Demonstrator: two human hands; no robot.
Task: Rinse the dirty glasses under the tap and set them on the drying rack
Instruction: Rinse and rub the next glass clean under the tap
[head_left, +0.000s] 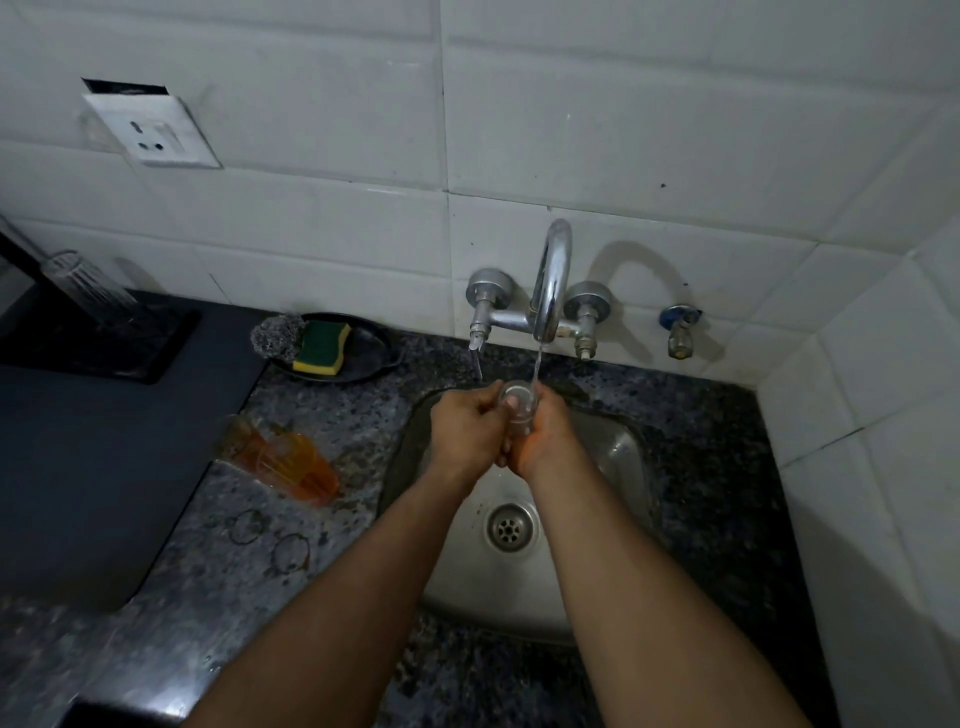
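Glass (516, 407), clear and small, is held over the sink (618, 457) under the thin water stream of the tap (551, 280), with the left hand (467, 431) and the right hand (543, 436) both curled around it, while orange-stained glasses (283, 460) lie on the counter (332, 519) left of the sink.

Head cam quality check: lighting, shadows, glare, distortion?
Head view: dim and slightly soft overall; the chrome curved tap casts a hard arched shadow to its right on the white tiled wall; a highlight glares on the tap's bend; wide-angle bends the tile lines near the edges; the clear glass gripped by left hand and right hand is hard to outline.
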